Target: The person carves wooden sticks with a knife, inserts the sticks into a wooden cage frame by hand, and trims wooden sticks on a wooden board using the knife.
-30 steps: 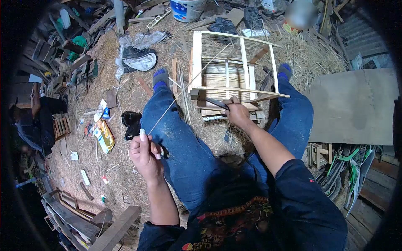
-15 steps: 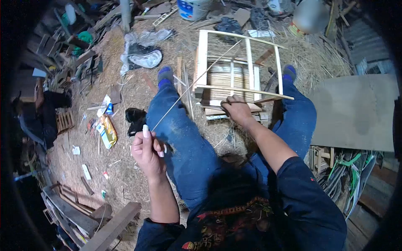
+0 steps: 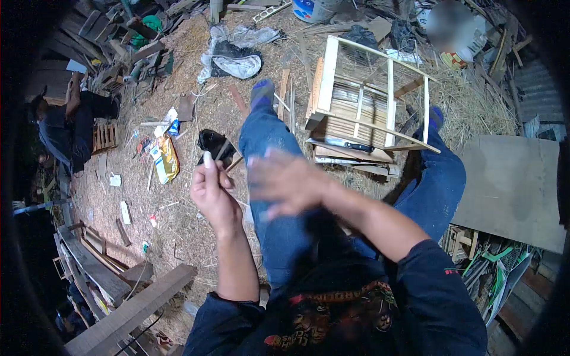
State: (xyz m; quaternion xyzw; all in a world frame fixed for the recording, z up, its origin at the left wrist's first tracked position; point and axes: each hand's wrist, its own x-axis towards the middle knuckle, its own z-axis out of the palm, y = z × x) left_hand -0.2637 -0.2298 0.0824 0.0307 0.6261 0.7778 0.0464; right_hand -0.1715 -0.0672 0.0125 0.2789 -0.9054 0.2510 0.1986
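Slatted wooden frame (image 3: 328, 77) at 1 o'clock looks part-done: slats (image 3: 343, 108) in some sides, open gaps left. Knife (image 3: 359, 146)'s at 2. Left hand (image 3: 215, 190), 9 o'clock, is curled, can't tell if it's holding anything; right hand (image 3: 291, 184)'s blurry, spread wide.

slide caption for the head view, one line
Right hand blurred over blue jeans, left hand curled, a knife lying near a wooden frame.

Bucket (image 3: 312, 10), white with blue, at top edge; crumpled cloth (image 3: 240, 65), grey and black, on littered ground (image 3: 178, 234); packet (image 3: 166, 160), yellow and white, lying left of centre; slatted crate (image 3: 105, 137), wooden, near person (image 3: 59, 132) in dark clothing; flat board (image 3: 513, 187), large, at right; squared beam (image 3: 135, 307), wooden, lower left; loose straw (image 3: 472, 113), upper right
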